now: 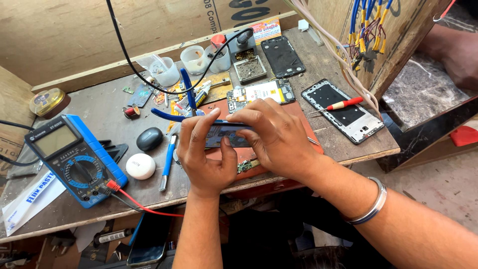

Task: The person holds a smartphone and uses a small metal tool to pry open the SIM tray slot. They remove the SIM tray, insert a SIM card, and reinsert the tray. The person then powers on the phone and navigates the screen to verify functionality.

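The phone (230, 134) between my fingers (259, 122) has a dark blue edge and a pale, bluish face. It sits over a red-orange mat (308, 134), which lies on my grey-brown, scuffed tabletop (99, 109). Left of the phone, my multimeter (74, 159) is bright blue with a black dial and a grey screen; its lead (139, 205) is red. Between the multimeter and the phone lie a black oval case (149, 138) and a white one (140, 166). Right of the phone, a screwdriver (341, 104) with a red handle rests on a silver-and-black phone frame (348, 112). My bangle (371, 206) is silver.
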